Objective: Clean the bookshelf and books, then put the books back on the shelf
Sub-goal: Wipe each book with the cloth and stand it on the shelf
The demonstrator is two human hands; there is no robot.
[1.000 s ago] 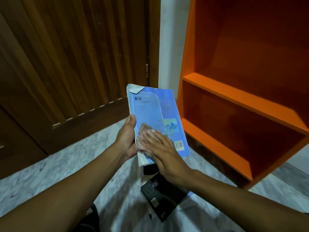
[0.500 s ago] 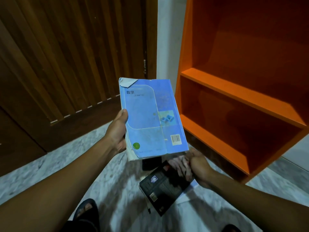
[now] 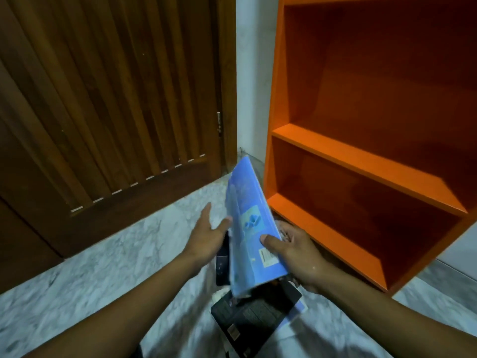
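Marble floor (image 3: pixel 85 293) carried a black book (image 3: pixel 254 315); the right hand (image 3: pixel 296 250) gripped the blue textbook (image 3: pixel 249 228) edge-up toward the empty orange bookshelf (image 3: pixel 361 161), left hand (image 3: pixel 206 236) spread wide, released.

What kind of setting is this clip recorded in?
Probably a room in a home: a slatted wooden door, a marble-patterned tiled floor, and an orange bookshelf against the wall, with books lying on the floor beside it.
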